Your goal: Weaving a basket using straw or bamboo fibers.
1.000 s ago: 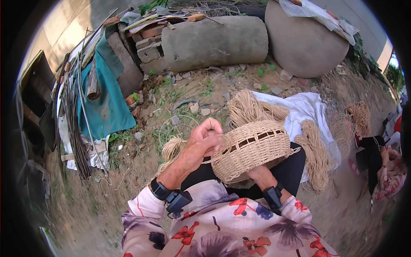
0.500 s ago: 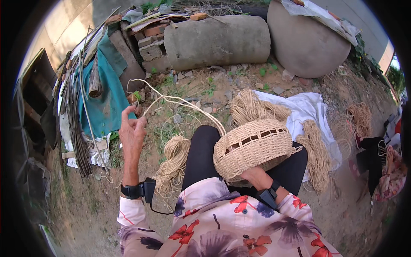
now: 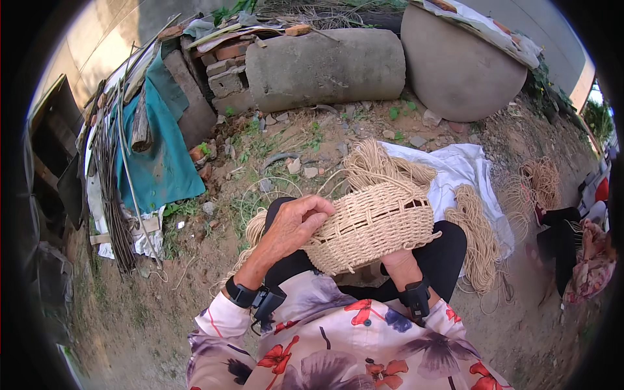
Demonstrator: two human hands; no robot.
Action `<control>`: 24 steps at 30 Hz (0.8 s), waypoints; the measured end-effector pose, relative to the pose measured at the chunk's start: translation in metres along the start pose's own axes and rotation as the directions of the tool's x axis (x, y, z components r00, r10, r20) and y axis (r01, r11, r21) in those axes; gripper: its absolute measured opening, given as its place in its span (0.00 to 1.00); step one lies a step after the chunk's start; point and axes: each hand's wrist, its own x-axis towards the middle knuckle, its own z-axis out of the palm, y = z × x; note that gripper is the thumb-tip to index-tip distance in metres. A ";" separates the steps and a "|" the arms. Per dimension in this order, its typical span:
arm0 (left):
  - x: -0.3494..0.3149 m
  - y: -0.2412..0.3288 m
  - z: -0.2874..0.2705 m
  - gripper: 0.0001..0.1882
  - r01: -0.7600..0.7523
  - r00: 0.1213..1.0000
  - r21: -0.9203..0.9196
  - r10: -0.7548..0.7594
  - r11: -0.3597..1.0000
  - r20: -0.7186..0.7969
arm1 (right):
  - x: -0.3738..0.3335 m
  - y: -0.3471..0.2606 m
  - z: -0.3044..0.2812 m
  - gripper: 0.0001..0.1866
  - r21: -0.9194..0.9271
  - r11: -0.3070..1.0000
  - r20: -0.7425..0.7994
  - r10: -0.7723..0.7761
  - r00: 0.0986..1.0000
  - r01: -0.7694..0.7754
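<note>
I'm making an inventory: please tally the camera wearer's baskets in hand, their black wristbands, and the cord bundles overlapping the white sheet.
Woven basket: 1
Black wristbands: 2
Cord bundles overlapping the white sheet: 2
Total: 5

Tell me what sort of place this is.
Probably an outdoor yard: there is bare, patchily weedy dirt ground, a large grey cylinder lying beside stacked bricks and blocks, and a pale wall behind.
</note>
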 end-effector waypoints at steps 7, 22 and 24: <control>-0.003 0.010 0.030 0.06 -0.140 0.990 0.159 0.143 0.977 -0.012 | -0.005 0.004 -0.017 0.30 0.008 1.000 -0.069 -0.024 0.997 0.025; 0.007 0.031 0.049 0.05 -0.281 0.890 0.689 0.450 0.668 -0.074 | -0.010 0.013 -0.007 0.32 0.102 0.995 -0.108 0.022 0.994 -0.011; 0.008 0.027 0.051 0.06 -0.278 0.889 0.705 0.453 0.652 -0.069 | -0.007 0.014 -0.007 0.31 0.136 0.991 -0.130 0.027 0.991 -0.009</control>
